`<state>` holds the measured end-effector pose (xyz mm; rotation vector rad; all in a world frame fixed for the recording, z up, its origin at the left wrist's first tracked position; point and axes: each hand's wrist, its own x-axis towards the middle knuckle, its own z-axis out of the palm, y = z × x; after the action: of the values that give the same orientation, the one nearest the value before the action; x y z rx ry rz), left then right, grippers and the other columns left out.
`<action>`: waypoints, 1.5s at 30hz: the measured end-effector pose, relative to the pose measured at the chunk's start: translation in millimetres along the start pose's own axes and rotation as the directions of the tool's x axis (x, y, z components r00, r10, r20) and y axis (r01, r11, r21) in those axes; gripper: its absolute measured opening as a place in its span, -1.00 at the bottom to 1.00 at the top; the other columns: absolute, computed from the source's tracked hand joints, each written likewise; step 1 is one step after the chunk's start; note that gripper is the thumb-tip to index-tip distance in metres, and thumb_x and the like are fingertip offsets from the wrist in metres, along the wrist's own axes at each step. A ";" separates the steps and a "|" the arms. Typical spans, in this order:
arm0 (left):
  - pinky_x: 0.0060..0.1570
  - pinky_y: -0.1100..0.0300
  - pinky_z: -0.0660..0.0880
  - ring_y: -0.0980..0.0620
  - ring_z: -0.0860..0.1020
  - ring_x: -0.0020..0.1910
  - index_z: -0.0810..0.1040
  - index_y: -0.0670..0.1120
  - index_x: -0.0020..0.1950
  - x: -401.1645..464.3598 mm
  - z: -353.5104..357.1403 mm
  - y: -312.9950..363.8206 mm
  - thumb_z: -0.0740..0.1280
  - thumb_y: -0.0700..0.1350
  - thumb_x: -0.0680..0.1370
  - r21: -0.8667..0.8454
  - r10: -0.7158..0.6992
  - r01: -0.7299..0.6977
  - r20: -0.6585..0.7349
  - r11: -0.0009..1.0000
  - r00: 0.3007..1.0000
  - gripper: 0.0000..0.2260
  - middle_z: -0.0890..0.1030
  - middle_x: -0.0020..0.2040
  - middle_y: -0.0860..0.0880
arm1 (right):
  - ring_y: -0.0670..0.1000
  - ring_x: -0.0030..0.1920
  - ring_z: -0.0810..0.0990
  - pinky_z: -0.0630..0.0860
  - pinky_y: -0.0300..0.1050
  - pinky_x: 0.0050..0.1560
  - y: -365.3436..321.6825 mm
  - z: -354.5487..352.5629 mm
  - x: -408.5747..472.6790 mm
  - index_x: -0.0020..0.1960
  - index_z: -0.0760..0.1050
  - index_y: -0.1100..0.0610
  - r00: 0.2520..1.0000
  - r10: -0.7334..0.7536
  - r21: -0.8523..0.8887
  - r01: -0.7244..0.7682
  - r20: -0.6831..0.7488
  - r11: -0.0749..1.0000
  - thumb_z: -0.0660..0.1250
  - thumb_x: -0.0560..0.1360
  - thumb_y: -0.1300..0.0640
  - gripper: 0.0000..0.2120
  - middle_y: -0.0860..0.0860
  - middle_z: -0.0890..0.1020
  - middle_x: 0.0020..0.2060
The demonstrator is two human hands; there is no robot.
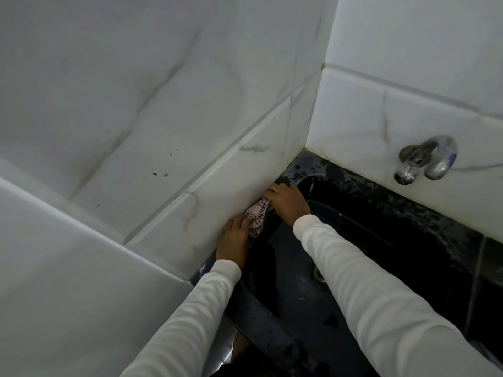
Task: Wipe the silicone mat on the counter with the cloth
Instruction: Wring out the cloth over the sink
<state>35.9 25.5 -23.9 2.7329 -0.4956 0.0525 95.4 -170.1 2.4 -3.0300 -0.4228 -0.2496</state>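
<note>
White marbled wall tiles meet in a corner above a dark, wet sink, and both hands work the cloth against the left wall's foot — the left hand curls its fingers over the near end, the right hand presses down on the far end. The cloth is soft, light and bunches easily, so a gathered fistful looks the best hold. The mat cannot be told apart from the dark surface; a tap juts from the right wall, beyond the right fingers.
</note>
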 end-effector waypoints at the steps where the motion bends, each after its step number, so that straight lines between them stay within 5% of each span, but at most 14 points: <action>1: -0.15 -0.07 0.57 -0.25 0.53 -0.05 0.52 -0.13 0.14 4.5 -5.7 7.0 0.42 -0.31 0.31 -0.031 0.013 -0.013 -0.013 0.999 1.000 -0.59 0.56 0.03 -0.17 | 0.14 -0.12 0.58 0.43 -0.03 -0.20 5.9 -9.1 -3.8 -0.04 0.60 0.03 0.999 0.025 0.026 -0.024 -0.024 0.999 0.49 0.23 0.26 -0.67 0.03 0.59 -0.09; 7: -0.09 0.01 0.51 -0.25 0.55 -0.01 0.57 -0.15 0.16 29.1 -47.6 66.5 0.35 -0.34 0.36 -0.226 0.131 -0.143 -0.066 0.964 0.989 -0.62 0.60 0.04 -0.19 | 0.14 -0.08 0.60 0.55 -0.01 -0.25 52.7 -67.9 -45.0 0.11 0.53 0.01 0.963 0.240 0.201 -0.213 -0.121 0.956 0.32 0.45 0.22 -0.74 0.00 0.51 0.12; 10: -0.09 0.16 0.49 -0.05 0.58 -0.08 0.59 -0.08 0.07 30.9 -68.6 113.2 0.37 -0.28 0.36 -0.439 0.138 -0.149 -0.057 0.886 0.989 -0.70 0.63 -0.03 -0.06 | 0.07 -0.03 0.57 0.53 -0.05 -0.14 77.4 -92.8 -81.2 0.10 0.53 0.02 0.903 0.367 0.354 -0.275 -0.224 0.894 0.27 0.48 0.23 -0.76 -0.05 0.50 0.10; 14: -0.08 0.21 0.53 0.06 0.62 -0.10 0.60 -0.02 0.04 28.3 -81.3 169.4 0.39 -0.29 0.35 -0.552 0.223 -0.160 0.050 0.818 0.973 -0.69 0.67 -0.07 0.07 | 0.00 0.02 0.54 0.54 -0.09 0.05 106.7 -102.9 -141.0 0.04 0.56 -0.09 0.770 0.600 0.572 -0.398 -0.217 0.717 0.33 0.45 0.25 -0.72 -0.09 0.42 0.01; 17: -0.05 0.27 0.49 0.07 0.61 -0.05 0.62 -0.02 0.08 23.1 -84.0 213.9 0.41 -0.27 0.39 -0.525 0.281 -0.158 0.163 0.836 0.946 -0.70 0.66 -0.03 0.06 | 0.14 0.04 0.53 0.55 0.02 0.02 109.7 -102.3 -195.1 0.06 0.53 -0.13 0.590 0.800 0.552 -0.635 -0.106 0.541 0.34 0.47 -0.02 -0.83 0.01 0.41 0.00; 20: 0.02 0.13 0.57 0.01 0.62 -0.01 0.62 0.00 0.07 11.7 -82.3 262.4 0.39 -0.26 0.41 -0.459 0.365 -0.211 0.279 0.863 0.888 -0.72 0.66 0.02 -0.01 | 0.19 -0.16 0.61 0.61 0.11 -0.15 95.1 -108.2 -247.4 0.12 0.41 -0.10 0.448 0.850 0.601 -0.771 0.276 0.211 0.13 0.53 -0.24 -0.71 0.15 0.59 -0.08; 22: 0.03 0.08 0.58 -0.04 0.61 0.02 0.62 -0.02 0.09 -2.1 -80.8 293.7 0.38 -0.26 0.42 -0.401 0.427 -0.280 0.342 0.872 0.837 -0.72 0.65 0.05 -0.05 | 0.20 -0.26 0.64 0.63 0.14 -0.28 82.5 -111.3 -275.0 0.26 0.30 -0.08 0.404 0.684 0.697 -0.684 0.608 -0.215 0.08 0.53 -0.30 -0.58 0.20 0.61 -0.11; 24: 0.01 0.09 0.57 -0.05 0.60 0.03 0.61 -0.03 0.11 -16.8 -79.8 317.1 0.38 -0.24 0.43 -0.350 0.470 -0.347 0.377 0.870 0.798 -0.73 0.64 0.06 -0.05 | 0.29 -0.11 0.67 0.62 0.13 -0.25 76.5 -110.4 -295.1 0.35 0.30 0.06 0.508 0.465 0.687 -0.498 0.725 -0.529 0.13 0.52 -0.31 -0.43 0.28 0.62 0.04; 27: -0.03 0.13 0.55 -0.05 0.61 -0.02 0.60 -0.05 0.09 -47.0 -73.9 344.0 0.38 -0.19 0.44 -0.334 0.531 -0.421 0.407 0.844 0.743 -0.76 0.65 0.02 -0.06 | 0.27 0.07 0.62 0.59 0.18 -0.02 79.0 -110.8 -321.6 0.19 0.54 0.18 0.609 0.405 0.604 -0.156 0.682 -0.782 0.15 0.59 -0.15 -0.56 0.23 0.62 0.11; 31: 0.08 0.08 0.51 -0.11 0.58 0.08 0.54 -0.05 0.27 -90.8 -50.6 357.2 0.36 -0.18 0.45 -0.284 0.622 -0.554 0.323 0.783 0.714 -0.62 0.59 0.12 -0.10 | 0.08 -0.13 0.64 0.60 -0.08 -0.13 85.8 -123.8 -348.1 -0.02 0.49 0.18 0.548 0.588 0.567 0.233 0.595 -0.790 0.17 0.56 0.05 -0.79 0.12 0.64 -0.13; 36: 0.09 0.06 0.53 -0.12 0.54 0.12 0.50 0.00 0.32 -131.4 -19.7 356.1 0.37 -0.31 0.37 -0.389 0.692 -0.608 0.122 0.693 0.711 -0.47 0.50 0.21 -0.09 | 0.22 0.08 0.57 0.55 0.12 0.09 96.5 -141.6 -384.4 0.37 0.40 0.23 0.406 0.729 0.537 0.496 0.551 -0.682 0.24 0.47 0.16 -0.52 0.22 0.56 0.18; 40: 0.23 0.05 0.48 -0.07 0.48 0.25 0.44 0.10 0.28 -154.0 -7.0 367.4 0.39 -0.30 0.38 -0.538 0.669 -0.520 0.116 0.663 0.734 -0.47 0.45 0.30 -0.06 | 0.29 0.17 0.51 0.46 0.20 0.19 94.1 -161.3 -417.1 0.24 0.48 0.21 0.319 0.824 0.560 0.615 0.467 -0.555 0.13 0.37 0.17 -0.54 0.27 0.56 0.18; 43: 0.06 0.13 0.57 0.09 0.60 0.09 0.44 0.05 0.23 -164.8 -8.5 381.0 0.40 -0.25 0.42 -0.719 0.682 -0.392 0.156 0.574 0.715 -0.57 0.61 0.14 0.03 | 0.19 0.17 0.52 0.39 0.13 0.30 89.7 -178.9 -428.9 0.13 0.52 0.18 0.292 0.859 0.587 0.634 0.421 -0.503 0.29 0.45 0.08 -0.70 0.19 0.56 0.19; 45: -0.02 0.21 0.58 0.16 0.63 0.02 0.47 -0.02 0.20 -174.2 -13.4 391.8 0.43 -0.23 0.46 -0.825 0.676 -0.240 0.213 0.511 0.705 -0.65 0.64 0.08 0.05 | 0.15 0.20 0.54 0.44 0.09 0.28 87.0 -182.5 -441.1 0.27 0.47 0.19 0.240 0.899 0.678 0.593 0.368 -0.435 0.36 0.48 0.12 -0.62 0.16 0.53 0.27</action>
<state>-262.7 -253.8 105.8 1.6560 -1.1364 -0.6391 -326.5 -387.8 102.8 -0.3911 0.6230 -0.8036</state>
